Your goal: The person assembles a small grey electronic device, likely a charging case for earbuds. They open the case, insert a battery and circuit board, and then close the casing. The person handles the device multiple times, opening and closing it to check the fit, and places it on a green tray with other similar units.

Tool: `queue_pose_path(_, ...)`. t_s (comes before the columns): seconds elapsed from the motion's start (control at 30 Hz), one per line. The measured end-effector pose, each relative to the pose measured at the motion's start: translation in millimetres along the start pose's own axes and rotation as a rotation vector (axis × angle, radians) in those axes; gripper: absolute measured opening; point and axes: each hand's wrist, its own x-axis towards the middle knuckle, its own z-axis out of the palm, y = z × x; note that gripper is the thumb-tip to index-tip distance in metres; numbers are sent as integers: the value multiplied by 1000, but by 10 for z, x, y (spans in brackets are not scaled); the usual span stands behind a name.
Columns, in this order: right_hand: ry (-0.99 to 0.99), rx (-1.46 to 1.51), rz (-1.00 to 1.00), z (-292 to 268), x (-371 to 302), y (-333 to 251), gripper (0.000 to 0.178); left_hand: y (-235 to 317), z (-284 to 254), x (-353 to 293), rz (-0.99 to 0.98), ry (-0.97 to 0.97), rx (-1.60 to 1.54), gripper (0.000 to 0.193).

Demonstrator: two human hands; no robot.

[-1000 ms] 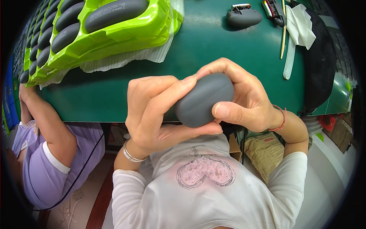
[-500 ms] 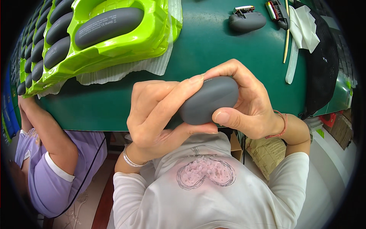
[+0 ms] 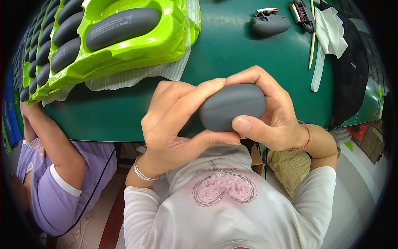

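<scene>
Between my two hands is a smooth dark grey oval case (image 3: 233,106), shaped like an earbud charging case, with a thin seam along its side. My left hand (image 3: 174,120) pinches its left end, index finger at the top edge and thumb underneath. My right hand (image 3: 273,112) wraps round the right end, thumb pressed on the near face and fingers behind. Farther off to the left, a bright green moulded tray (image 3: 137,58) holds several similar cases; the nearest big one, a dark grey case (image 3: 123,28), lies with small print facing up.
An opened grey case (image 3: 270,25) and another opened case (image 3: 304,16) lie at the far right. Beside them are a thin wooden stick (image 3: 312,39), a translucent strip (image 3: 318,70), a white cloth (image 3: 330,31) and a black mesh bag (image 3: 352,66). A co-worker's arm (image 3: 58,137) is at left.
The case has been turned in my hands, so its seam now shows across the visible side. It has moved slightly right, with my left hand following. Both hands keep hold.
</scene>
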Motion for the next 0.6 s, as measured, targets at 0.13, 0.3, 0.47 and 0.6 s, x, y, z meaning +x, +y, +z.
queue_pose_path(0.13, 15, -105, -141, 10, 1, 57, 49, -2, 41, 39, 35, 65, -31, 63)
queue_pose_path(0.3, -32, -187, -87, -28, -9, 24, 43, 5, 52, 26, 32, 62, -62, 65)
queue_pose_path(0.47, -79, -50, 95, -55, -28, -99, 34, -16, -4, -58, -74, 30, -186, 62)
queue_pose_path(0.6, -90, -166, -35, -38, -5, -51, 41, -20, -35, -131, -162, 1, -251, 70)
